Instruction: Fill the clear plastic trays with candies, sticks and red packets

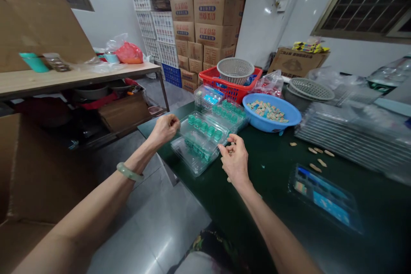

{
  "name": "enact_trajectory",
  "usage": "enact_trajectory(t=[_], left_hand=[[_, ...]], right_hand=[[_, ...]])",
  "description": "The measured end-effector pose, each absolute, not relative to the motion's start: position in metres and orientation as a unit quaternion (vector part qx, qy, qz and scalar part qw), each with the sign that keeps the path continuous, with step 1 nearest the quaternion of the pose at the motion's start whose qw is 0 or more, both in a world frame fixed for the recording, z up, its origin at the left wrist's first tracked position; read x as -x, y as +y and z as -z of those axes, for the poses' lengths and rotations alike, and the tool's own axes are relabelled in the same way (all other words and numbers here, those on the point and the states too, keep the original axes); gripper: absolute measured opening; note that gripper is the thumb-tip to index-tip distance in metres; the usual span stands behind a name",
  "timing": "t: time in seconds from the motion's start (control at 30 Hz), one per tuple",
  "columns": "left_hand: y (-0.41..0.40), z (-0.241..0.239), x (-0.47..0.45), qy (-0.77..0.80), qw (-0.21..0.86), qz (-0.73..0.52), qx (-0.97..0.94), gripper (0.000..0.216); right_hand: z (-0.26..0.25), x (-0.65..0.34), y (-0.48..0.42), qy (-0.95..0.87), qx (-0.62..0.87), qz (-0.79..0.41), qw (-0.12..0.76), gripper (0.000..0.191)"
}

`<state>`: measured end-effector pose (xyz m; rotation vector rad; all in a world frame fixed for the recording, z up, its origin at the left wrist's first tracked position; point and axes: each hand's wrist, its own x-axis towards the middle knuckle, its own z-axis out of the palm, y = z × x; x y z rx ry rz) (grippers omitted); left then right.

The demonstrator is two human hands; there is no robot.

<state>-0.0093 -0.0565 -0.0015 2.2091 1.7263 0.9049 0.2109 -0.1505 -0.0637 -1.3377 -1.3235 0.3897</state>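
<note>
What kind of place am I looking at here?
Probably a small packing workshop: stacked printed cartons stand beside white plastic crates, and clear plastic trays sit near a blue basin of small pieces. What is being packed, I can't tell.

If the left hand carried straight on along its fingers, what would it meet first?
Probably the clear plastic tray with green cube-shaped pieces; the left hand looks close to its edge, though contact is unclear.
</note>
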Motion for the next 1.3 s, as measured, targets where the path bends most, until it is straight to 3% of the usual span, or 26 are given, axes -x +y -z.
enact_trajectory(t=[0.13, 0.27, 0.5, 0.7, 0.87, 1.0, 1.3], left_hand=[[-0.059, 0.004, 0.005, 0.582, 0.102, -0.305, -0.746, 0.018], [-0.053, 0.013, 0.004, 0.566, 0.106, -0.278, -0.769, 0.014], [-0.061, 0.026, -0.002, 0.573, 0.024, -0.292, -0.766, 0.024], [-0.093, 0.020, -0.021, 0.338, -0.014, -0.261, -0.904, 0.040], [-0.095, 0.023, -0.031, 0.245, -0.036, -0.218, -0.944, 0.029], [-0.092, 0.026, -0.033, 0.222, -0.113, -0.221, -0.943, 0.019], [-0.089, 0.015, -0.036, 0.251, -0.195, -0.266, -0.910, 0.026]], right_hand=[[0.056, -0.207, -0.152, -0.448, 0.552, -0.368, 0.600, 0.035], [0.052, -0.206, -0.150, -0.366, 0.569, -0.439, 0.591, 0.036], [0.073, -0.201, -0.139, -0.337, 0.574, -0.455, 0.592, 0.033], [0.087, -0.201, -0.133, -0.333, 0.582, -0.453, 0.587, 0.031], [0.088, -0.202, -0.132, -0.336, 0.585, -0.451, 0.584, 0.026], [0.088, -0.200, -0.133, -0.344, 0.588, -0.447, 0.580, 0.025], [0.083, -0.196, -0.135, -0.357, 0.601, -0.440, 0.564, 0.023]])
